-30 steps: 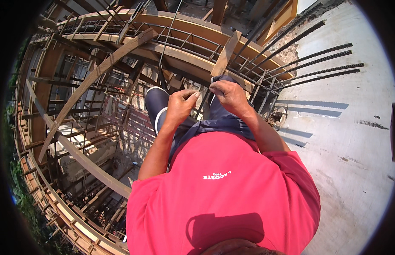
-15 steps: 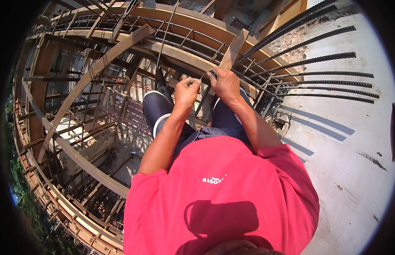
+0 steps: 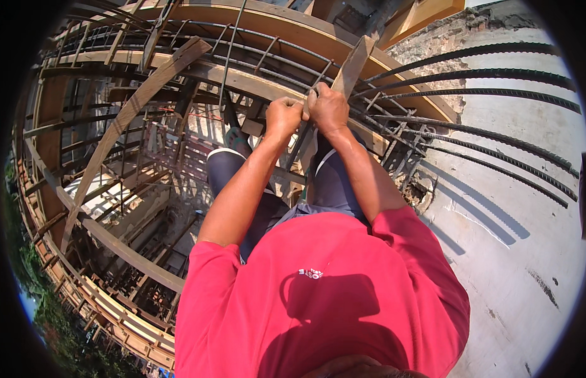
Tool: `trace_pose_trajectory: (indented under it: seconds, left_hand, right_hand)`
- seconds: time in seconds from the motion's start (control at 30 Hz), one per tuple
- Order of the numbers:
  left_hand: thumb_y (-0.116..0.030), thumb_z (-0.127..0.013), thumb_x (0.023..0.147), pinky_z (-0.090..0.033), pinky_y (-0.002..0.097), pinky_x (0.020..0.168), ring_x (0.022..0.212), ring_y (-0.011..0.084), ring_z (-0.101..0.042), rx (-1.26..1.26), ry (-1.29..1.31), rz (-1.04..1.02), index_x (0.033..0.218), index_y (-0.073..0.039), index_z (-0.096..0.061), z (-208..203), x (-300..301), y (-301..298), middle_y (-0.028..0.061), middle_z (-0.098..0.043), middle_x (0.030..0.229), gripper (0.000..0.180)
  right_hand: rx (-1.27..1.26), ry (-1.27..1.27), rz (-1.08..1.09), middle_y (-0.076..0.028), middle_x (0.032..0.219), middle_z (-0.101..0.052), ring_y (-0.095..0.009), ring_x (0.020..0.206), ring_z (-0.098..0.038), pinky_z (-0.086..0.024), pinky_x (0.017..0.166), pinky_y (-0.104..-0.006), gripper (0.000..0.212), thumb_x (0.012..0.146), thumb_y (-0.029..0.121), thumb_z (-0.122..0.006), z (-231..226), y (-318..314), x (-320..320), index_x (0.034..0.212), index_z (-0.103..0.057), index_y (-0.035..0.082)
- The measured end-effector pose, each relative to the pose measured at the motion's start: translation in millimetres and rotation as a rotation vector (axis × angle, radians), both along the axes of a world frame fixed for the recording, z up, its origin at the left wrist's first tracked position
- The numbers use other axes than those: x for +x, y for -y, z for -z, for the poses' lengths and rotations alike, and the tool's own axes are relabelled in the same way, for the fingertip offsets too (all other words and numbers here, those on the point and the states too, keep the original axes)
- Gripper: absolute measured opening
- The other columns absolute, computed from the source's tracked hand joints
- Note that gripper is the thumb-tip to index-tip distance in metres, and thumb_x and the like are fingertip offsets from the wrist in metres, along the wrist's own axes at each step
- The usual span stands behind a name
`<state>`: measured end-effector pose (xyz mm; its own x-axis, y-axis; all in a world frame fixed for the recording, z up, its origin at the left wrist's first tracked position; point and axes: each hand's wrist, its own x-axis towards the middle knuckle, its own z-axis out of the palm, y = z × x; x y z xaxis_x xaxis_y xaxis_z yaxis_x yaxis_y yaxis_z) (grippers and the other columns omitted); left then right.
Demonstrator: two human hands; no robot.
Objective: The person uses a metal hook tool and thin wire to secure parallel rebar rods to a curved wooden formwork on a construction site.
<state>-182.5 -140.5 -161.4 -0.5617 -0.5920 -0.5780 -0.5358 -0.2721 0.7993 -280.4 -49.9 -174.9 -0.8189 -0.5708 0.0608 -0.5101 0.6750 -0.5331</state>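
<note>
My left hand (image 3: 285, 118) and my right hand (image 3: 328, 110) meet in front of my knees, both with curled, pinching fingers. Whatever lies between the fingertips is too small or hidden to name. Just beyond the right hand, a wooden batten (image 3: 353, 65) slants up past the long timber rail (image 3: 252, 82) of a formwork beam. Steel reinforcing bars (image 3: 268, 53) with cross ties run inside that formwork. My legs (image 3: 339, 181) in dark trousers reach down among the timbers below the hands.
Thick ribbed rebars (image 3: 494, 75) stick out on the right, over a pale concrete surface (image 3: 507, 277) with a broken edge. On the left, a long wooden brace (image 3: 132, 110) crosses another timber (image 3: 132, 242). Deep openings with scaffolding and rubble lie below. Greenery (image 3: 66, 327) shows at lower left.
Both hands have shifted slightly up and closer together, their fingers now nearly touching. The view has tilted a little, so the rebars appear longer and more spread.
</note>
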Motion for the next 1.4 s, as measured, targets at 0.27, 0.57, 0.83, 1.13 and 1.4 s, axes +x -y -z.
trace_pose_trajectory:
  seconds: [0.27, 0.57, 0.83, 1.13, 1.4]
  left_hand:
    - [-0.019, -0.067, 0.096, -0.05, 0.0316, 0.052, 0.057, 0.0133, -0.066, -0.258, 0.08, 0.096, 0.081, 0.001, -0.07, 14, -27, 26, 0.0088, -0.072, 0.069, 0.025]
    - [-0.009, -0.061, 0.087, -0.058, 0.0372, 0.06, 0.058, 0.0222, -0.072, -0.082, 0.203, -0.047, 0.08, 0.007, -0.075, 60, -76, 46, 0.0173, -0.075, 0.071, 0.023]
    - [-0.012, -0.068, 0.084, -0.06, 0.0421, 0.085, 0.095, 0.0371, -0.076, -0.192, 0.426, -0.026, 0.095, 0.005, -0.076, 102, -101, 51, 0.0232, -0.077, 0.095, 0.022]
    - [0.0, -0.056, 0.094, -0.043, 0.0362, 0.041, 0.047, 0.019, -0.059, 0.305, 0.408, -0.233, 0.074, 0.0, -0.064, 104, -135, 53, 0.0132, -0.067, 0.064, 0.022]
    - [-0.002, -0.042, 0.099, -0.033, 0.0279, 0.036, 0.041, 0.0118, -0.047, 0.621, 0.308, -0.4, 0.086, -0.003, -0.055, 112, -154, 52, 0.0083, -0.06, 0.064, 0.019]
  right_hand:
    - [-0.164, -0.094, -0.033, -0.022, 0.103, -0.071, -0.041, 0.097, -0.068, -0.053, 0.085, -0.0503, 0.037, 0.092, 0.034, -0.071, 4, -6, -20, 0.114, -0.068, 0.004]
    - [-0.337, 0.077, 0.017, -0.021, 0.112, -0.071, -0.038, 0.104, -0.069, -0.053, 0.092, -0.0421, 0.026, 0.092, 0.008, -0.063, -10, -34, -54, 0.116, -0.069, 0.002]
    - [-0.41, 0.197, 0.006, -0.019, 0.105, -0.072, -0.033, 0.098, -0.072, -0.054, 0.089, -0.0387, 0.027, 0.09, 0.002, -0.061, -14, -36, -58, 0.116, -0.069, 0.002]
    - [-0.5, 0.213, -0.005, -0.017, 0.103, -0.073, -0.029, 0.095, -0.073, -0.055, 0.087, -0.0375, 0.027, 0.09, 0.0, -0.061, -40, -22, -67, 0.116, -0.069, 0.003]
    - [-0.407, 0.151, -0.003, -0.015, 0.105, -0.074, -0.025, 0.098, -0.073, -0.055, 0.09, -0.0347, 0.025, 0.093, 0.004, -0.062, -29, -9, -86, 0.116, -0.07, 0.001]
